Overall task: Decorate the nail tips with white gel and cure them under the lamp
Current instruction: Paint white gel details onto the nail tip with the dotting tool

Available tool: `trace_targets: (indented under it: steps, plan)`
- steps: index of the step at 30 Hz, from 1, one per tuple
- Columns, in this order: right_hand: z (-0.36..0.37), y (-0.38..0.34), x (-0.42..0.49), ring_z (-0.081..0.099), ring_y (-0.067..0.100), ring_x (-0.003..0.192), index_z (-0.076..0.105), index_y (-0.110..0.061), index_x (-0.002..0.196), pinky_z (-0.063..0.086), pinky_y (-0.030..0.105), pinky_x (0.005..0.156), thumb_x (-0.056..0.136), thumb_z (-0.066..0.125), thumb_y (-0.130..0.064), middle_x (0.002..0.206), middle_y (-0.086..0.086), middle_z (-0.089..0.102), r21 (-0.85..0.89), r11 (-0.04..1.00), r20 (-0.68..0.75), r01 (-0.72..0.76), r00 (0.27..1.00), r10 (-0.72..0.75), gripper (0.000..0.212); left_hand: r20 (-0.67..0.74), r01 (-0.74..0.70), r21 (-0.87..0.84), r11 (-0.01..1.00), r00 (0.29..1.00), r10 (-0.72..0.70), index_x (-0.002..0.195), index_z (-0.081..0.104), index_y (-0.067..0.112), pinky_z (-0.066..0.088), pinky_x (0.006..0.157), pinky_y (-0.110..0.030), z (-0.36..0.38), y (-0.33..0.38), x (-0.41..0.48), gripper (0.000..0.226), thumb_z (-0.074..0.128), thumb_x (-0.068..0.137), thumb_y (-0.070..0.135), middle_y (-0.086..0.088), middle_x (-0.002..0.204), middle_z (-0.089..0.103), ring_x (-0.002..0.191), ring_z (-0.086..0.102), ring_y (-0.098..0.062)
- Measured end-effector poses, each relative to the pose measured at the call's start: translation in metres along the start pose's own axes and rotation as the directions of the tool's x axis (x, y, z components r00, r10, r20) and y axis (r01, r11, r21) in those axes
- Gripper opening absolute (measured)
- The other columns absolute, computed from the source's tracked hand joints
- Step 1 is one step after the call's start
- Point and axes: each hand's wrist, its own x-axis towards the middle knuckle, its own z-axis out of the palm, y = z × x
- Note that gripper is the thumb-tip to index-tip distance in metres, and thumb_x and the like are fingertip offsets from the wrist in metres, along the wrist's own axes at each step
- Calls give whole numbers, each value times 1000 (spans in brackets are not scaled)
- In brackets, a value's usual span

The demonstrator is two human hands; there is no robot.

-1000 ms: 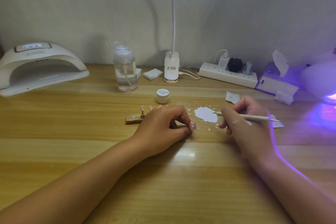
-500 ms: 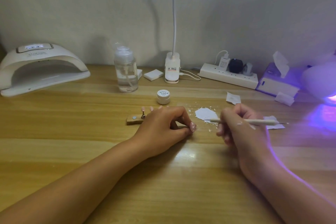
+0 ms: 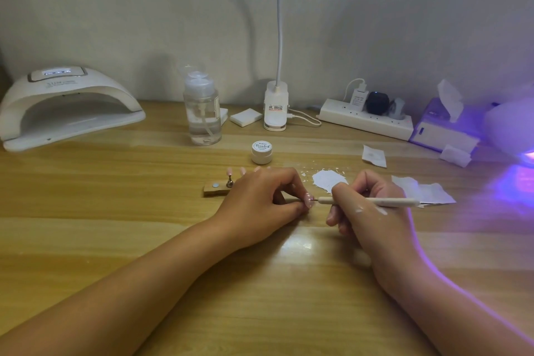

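The left hand (image 3: pixel 260 202) is pinching a small pink nail tip (image 3: pixel 308 200) by its thin stem, with thumb and curled fingers closed tightly on it, and it is lying low against the wooden table (image 3: pixel 115 211). The right hand (image 3: pixel 367 205) is gripping a slim dotting pen (image 3: pixel 375 201) like a pencil, fingers clamped round the shaft. The fine point is standing just beside the face of the nail tip; I cannot tell if it is touching already.

In my judgement she is placing small white dots, and some tiny ones are already showing on the pink. To do this well, both hands should be resting on the table, so only the fingers are moving. The point should be touching down lightly and lifting straight, with little gel on it (some white smears are sitting on the back of her right hand).

Just behind the hands a patch of white gel (image 3: pixel 329 180) is spread on the wood, near the closed gel jar (image 3: pixel 261 152). More nail tips are standing on the wooden holder (image 3: pixel 215 188). The white curing lamp (image 3: pixel 66 107) is waiting well apart at the left.
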Motion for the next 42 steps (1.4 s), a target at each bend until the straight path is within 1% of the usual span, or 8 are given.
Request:
trace_targets:
  steps: [6,11,15,20,25,34,40,42]
  plan:
    - [1,0,1,49,11,40,48,-20,56,38,17,41,63,62,-21,52,12,65,-20,1000,-8,-10,1000,10,16,0,-6,1,1000,1000,6,83,69,22,30,53,-13,0,0,0,7,76,82,21,38,65,59,54,52,3]
    - [0,1,0,47,11,39,48,-16,60,38,16,40,64,61,-20,51,11,64,6,1000,-15,1,1000,-1,14,3,-4,-6,1000,1000,5,81,69,27,31,55,-12,0,0,0,8,76,81,24,35,70,61,57,54,2]
    - [0,1,0,47,11,39,48,-22,54,38,17,40,64,61,-20,51,12,64,3,1000,-10,-5,1000,5,16,5,-3,-34,999,1000,3,81,68,27,31,56,-15,1,-1,0,8,76,82,24,27,77,67,55,53,2]
    - [0,0,0,44,10,37,49,-23,49,34,15,37,62,59,-22,46,10,60,-32,999,-25,-17,1000,17,17,11,-4,-49,999,1000,5,77,63,33,29,53,-12,1,-1,0,16,75,82,24,21,87,72,52,52,3]
    - [1,1,0,41,9,39,48,-22,47,32,18,41,60,57,-24,42,8,56,-100,995,-32,-11,999,8,15,11,-1,-47,999,1000,2,76,62,35,32,53,-12,0,1,0,19,75,82,22,22,87,72,53,52,3]
    - [1,0,-1,46,8,39,50,-24,48,34,15,39,62,58,-23,46,10,61,-76,997,-19,-8,1000,7,17,17,7,-57,998,1000,-6,77,63,32,32,55,-15,0,2,0,16,74,82,21,21,88,73,54,54,4]
    - [2,0,-1,47,9,43,52,-24,49,34,25,48,61,58,-25,48,10,62,-106,994,-35,-8,999,5,14,14,1,-49,999,1000,0,76,62,34,31,54,-11,-1,2,-1,19,74,81,20,22,87,73,55,55,5]
    - [1,1,-1,46,10,43,51,-24,48,33,25,49,61,58,-25,47,10,61,-98,995,-43,-13,999,9,15,13,-2,-51,999,1000,3,76,63,33,32,54,-10,0,2,0,19,75,81,19,22,88,73,55,55,5]
